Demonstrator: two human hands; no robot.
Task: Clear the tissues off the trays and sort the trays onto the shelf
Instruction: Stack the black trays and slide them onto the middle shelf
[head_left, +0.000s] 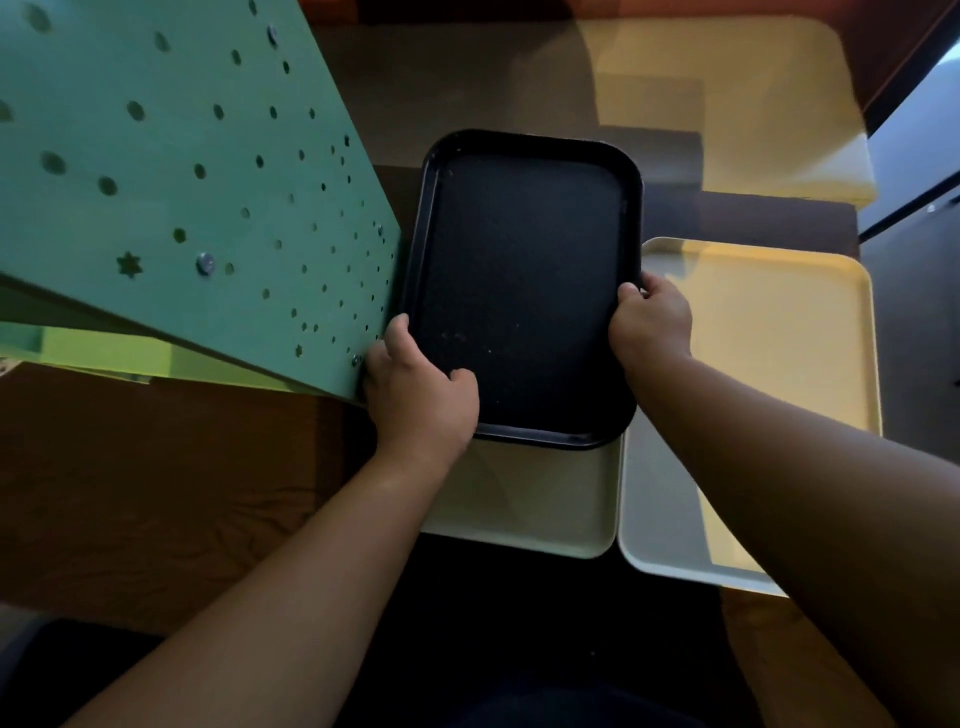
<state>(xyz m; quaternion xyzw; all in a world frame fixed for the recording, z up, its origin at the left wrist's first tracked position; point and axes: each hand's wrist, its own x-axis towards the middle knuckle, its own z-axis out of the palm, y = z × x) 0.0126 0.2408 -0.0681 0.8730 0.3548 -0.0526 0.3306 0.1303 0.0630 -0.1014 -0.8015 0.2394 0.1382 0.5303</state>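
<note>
The black tray (524, 291) is held level by both long edges, one hand to each side, so that its weight is balanced and it can be carried flat. The left hand (421, 395) is closed round the near-left edge, thumb laid over the rim onto the tray's floor, fingers hidden beneath. The right hand (649, 322) is clamped on the right edge, with fingers curled over the rim. Each grip is thus fully taken up by the tray.

The tray is kept above the cream tray (524, 504) lying on the dark surface (156, 493), just beside the green perforated shelf panel (182, 182); it is judged to be on its way to the shelf. A second pale tray (779, 364) lies to the right.

The black tray is rectangular with rounded corners and a raised rim. No tissue is seen on it; a few faint specks mark its floor.
</note>
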